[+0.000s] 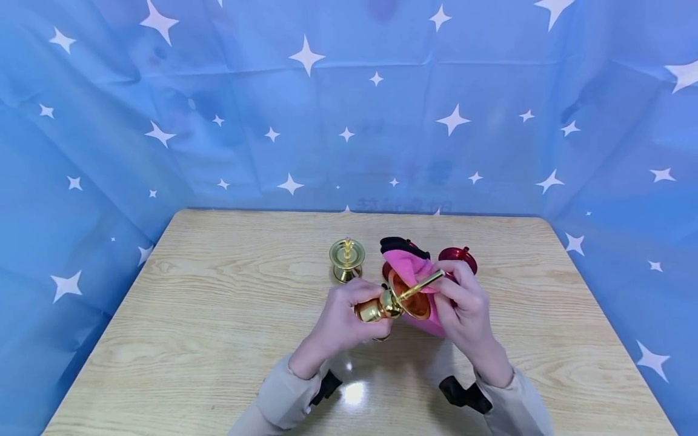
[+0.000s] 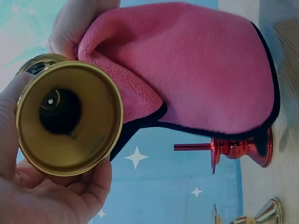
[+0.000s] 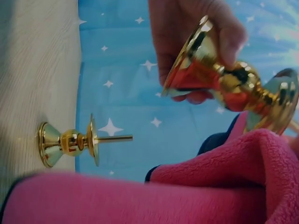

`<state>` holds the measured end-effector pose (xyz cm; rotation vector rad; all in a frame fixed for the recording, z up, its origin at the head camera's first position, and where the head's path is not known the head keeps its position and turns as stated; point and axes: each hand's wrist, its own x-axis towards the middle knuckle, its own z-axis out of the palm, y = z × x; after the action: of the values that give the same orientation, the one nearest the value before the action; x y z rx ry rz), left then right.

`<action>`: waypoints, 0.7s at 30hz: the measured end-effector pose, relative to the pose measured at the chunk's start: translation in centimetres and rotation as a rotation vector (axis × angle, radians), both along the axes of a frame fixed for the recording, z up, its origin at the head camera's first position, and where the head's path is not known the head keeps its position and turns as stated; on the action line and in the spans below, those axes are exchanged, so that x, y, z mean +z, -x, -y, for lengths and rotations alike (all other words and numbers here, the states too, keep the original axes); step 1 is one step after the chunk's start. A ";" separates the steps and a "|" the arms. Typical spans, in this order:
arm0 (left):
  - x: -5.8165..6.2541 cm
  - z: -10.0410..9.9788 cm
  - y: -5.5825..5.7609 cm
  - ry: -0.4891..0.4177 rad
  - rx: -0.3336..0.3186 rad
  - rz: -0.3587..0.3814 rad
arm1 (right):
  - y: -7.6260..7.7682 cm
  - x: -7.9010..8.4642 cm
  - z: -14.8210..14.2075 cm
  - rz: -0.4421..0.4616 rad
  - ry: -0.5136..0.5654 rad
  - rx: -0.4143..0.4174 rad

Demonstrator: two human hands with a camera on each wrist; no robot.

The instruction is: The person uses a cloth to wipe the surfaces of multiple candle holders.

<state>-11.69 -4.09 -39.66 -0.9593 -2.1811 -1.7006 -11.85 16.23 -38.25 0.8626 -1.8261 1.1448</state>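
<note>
Tilted on its side, a shiny gold candle holder (image 1: 373,310) is gripped round its body by my left hand (image 1: 340,321). Its dish and thin rod point right and up, and its hollow flared base (image 2: 96,140) faces the left wrist camera. My right hand (image 1: 468,303) pinches a pink cloth (image 1: 402,264) with black edging, close to the rod and the dish. Part of the cloth drapes behind the dish and hangs below it. In the right wrist view the cloth (image 3: 210,172) covers much of the lower part and overlaps the dish.
Another gold candle holder (image 1: 346,254) stands upright on the wooden table (image 1: 218,303), beyond my left hand. Behind my right hand stands a red candle holder (image 1: 457,255); more red metal (image 1: 386,270) shows partly behind the cloth. A blue star-patterned curtain (image 1: 349,109) surrounds the table.
</note>
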 end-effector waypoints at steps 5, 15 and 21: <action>-0.3 -0.1 0.0 -0.034 0.062 0.046 | -0.2 -0.1 -0.1 0.043 -0.039 -0.067; -0.7 -0.5 0.5 -0.133 0.139 0.263 | -2.6 0.1 0.3 0.719 0.450 0.087; -1.0 -1.0 0.8 -0.133 0.137 0.296 | -2.2 -0.6 1.2 1.202 0.779 0.241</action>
<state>-12.50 -3.09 -40.64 -0.5404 -2.2105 -1.9965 -9.62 15.01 -38.84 -0.1794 -1.7896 2.6406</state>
